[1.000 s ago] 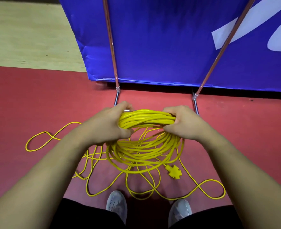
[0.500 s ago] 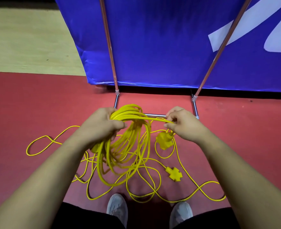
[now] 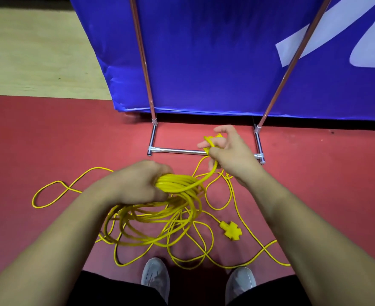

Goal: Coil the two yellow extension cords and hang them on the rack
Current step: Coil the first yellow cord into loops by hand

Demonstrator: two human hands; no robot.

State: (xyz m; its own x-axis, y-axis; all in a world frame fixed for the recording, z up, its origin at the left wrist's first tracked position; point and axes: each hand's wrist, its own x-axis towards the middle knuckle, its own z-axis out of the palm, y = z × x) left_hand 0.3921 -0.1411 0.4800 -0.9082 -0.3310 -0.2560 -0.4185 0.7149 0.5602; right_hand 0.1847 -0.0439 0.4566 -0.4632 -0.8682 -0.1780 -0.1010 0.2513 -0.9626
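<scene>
Facing blue banner, metal rack base on red floor in front. Gripping coiled yellow cord in left hand, fingers curled round bundle, loops sagging onto floor. Pinching cord end in right hand near rack bar; yellow plug lying on floor.

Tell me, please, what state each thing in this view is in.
left hand, grips the coiled cord at its bundled top.
right hand, fingers curled round the strand leading off that coil.
coiled cord, gathered at the top, lower loops slack.
loose cord, sprawled uncoiled on the floor.
socket end, lying on the floor, unheld.
rack, nothing hung in view.
</scene>
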